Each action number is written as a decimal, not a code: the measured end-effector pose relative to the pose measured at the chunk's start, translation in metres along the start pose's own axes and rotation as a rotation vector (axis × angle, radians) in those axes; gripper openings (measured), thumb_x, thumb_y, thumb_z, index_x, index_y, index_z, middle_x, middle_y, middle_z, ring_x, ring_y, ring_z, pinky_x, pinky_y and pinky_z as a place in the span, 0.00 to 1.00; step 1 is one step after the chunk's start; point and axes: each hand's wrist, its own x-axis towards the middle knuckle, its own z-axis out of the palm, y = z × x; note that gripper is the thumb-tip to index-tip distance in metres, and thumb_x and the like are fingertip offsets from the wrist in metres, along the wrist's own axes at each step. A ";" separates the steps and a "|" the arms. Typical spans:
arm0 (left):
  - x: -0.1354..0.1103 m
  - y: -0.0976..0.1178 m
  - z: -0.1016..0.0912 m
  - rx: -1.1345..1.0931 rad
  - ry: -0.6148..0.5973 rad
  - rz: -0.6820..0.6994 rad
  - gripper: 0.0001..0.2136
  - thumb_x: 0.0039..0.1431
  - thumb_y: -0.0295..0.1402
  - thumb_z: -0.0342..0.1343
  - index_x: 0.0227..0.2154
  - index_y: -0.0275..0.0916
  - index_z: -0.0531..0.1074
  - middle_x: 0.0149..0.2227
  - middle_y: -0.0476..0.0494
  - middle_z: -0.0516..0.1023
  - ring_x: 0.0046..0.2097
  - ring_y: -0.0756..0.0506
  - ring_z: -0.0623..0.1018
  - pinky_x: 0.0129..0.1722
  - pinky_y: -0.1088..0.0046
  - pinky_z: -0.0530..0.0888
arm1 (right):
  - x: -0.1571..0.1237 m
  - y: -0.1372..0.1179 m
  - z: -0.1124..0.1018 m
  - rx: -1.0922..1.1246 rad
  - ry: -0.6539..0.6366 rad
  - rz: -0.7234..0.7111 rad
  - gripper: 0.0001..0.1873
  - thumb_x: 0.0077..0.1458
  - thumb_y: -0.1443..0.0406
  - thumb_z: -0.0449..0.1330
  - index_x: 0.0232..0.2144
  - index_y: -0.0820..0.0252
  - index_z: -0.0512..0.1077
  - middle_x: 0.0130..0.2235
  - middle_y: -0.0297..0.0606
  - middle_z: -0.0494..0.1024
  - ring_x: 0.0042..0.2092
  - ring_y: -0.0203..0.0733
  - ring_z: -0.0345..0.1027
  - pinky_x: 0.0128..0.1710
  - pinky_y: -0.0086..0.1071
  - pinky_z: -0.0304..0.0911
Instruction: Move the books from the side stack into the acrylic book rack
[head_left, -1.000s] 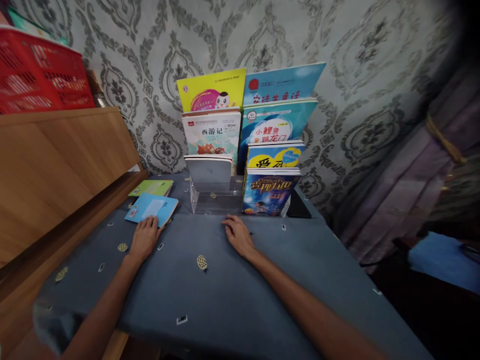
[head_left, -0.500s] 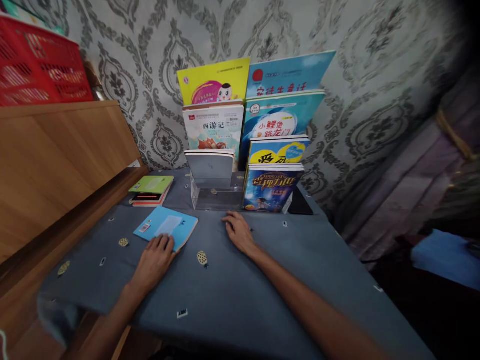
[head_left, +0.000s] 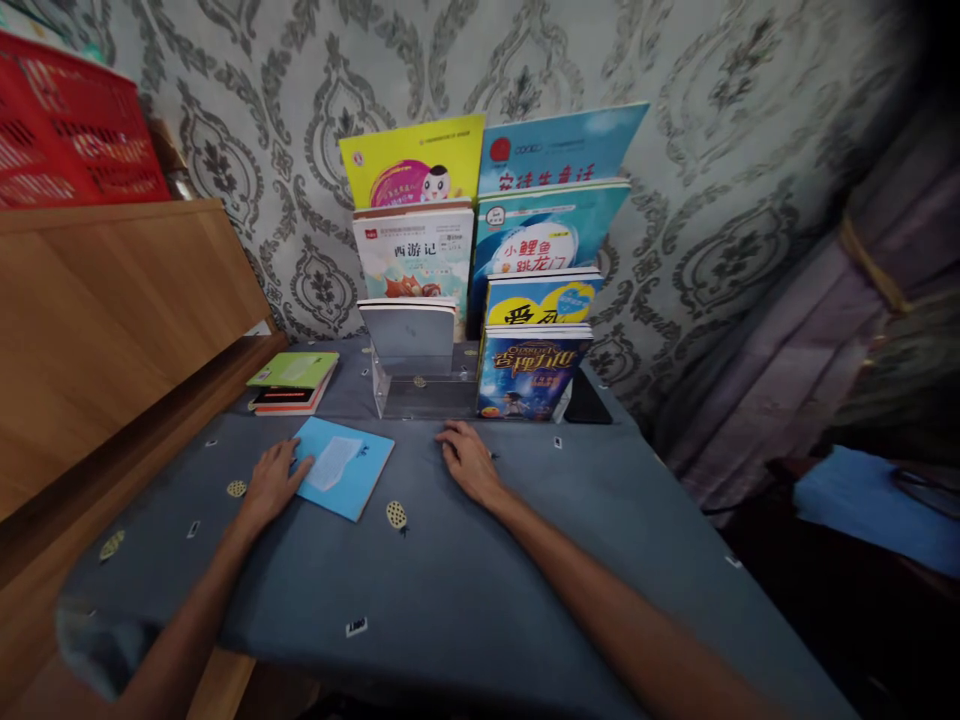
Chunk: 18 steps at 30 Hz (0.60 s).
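Note:
A light blue book (head_left: 367,455) lies flat on the cloth, a pale panel on its cover. My left hand (head_left: 271,485) holds its left edge, the thumb over the cover and the other fingers along the side. My right hand (head_left: 469,465) rests on the cloth to the right of the book, fingers loosely apart and holding nothing. Just beyond it stands a clear acrylic rack (head_left: 420,398) with books in tiers. A grey-backed book (head_left: 412,335) is at its front left, and a dark blue book (head_left: 529,375) at its front right.
A small stack with a green book (head_left: 296,368) on top lies at the back left. Beside the rack lies a black phone-like slab (head_left: 587,400). A wooden cabinet (head_left: 127,290) bearing a red basket (head_left: 75,130) borders the left side. A curtain (head_left: 787,340) hangs at the right.
My left hand has moved from the blue book's near edge to its left edge, and the book has turned slightly. My right hand stays put. The whole view has shifted a little.

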 end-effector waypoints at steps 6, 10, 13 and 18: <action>-0.012 0.018 0.002 0.072 0.043 0.090 0.24 0.65 0.45 0.44 0.56 0.35 0.69 0.51 0.34 0.76 0.52 0.37 0.74 0.57 0.59 0.68 | 0.000 -0.005 -0.002 0.021 0.000 0.016 0.16 0.59 0.72 0.53 0.44 0.60 0.78 0.54 0.48 0.73 0.57 0.48 0.66 0.57 0.44 0.63; -0.023 0.052 -0.006 0.166 0.023 0.134 0.23 0.66 0.46 0.45 0.54 0.36 0.71 0.48 0.34 0.77 0.47 0.36 0.74 0.53 0.57 0.69 | 0.001 -0.010 -0.005 0.043 0.007 0.004 0.16 0.60 0.70 0.54 0.46 0.60 0.77 0.53 0.47 0.75 0.56 0.48 0.67 0.57 0.43 0.63; -0.028 0.080 -0.011 0.199 0.006 0.148 0.23 0.66 0.48 0.46 0.52 0.37 0.73 0.44 0.34 0.77 0.46 0.36 0.74 0.50 0.58 0.70 | -0.001 -0.018 -0.011 0.021 0.066 -0.011 0.15 0.61 0.69 0.53 0.45 0.59 0.77 0.52 0.46 0.76 0.54 0.48 0.68 0.55 0.43 0.63; -0.034 0.118 -0.019 0.208 -0.041 0.188 0.21 0.66 0.50 0.46 0.46 0.40 0.75 0.40 0.36 0.76 0.45 0.37 0.75 0.44 0.62 0.72 | -0.010 -0.037 -0.022 -0.142 0.085 -0.115 0.15 0.63 0.69 0.51 0.45 0.58 0.76 0.49 0.46 0.78 0.51 0.50 0.68 0.53 0.45 0.61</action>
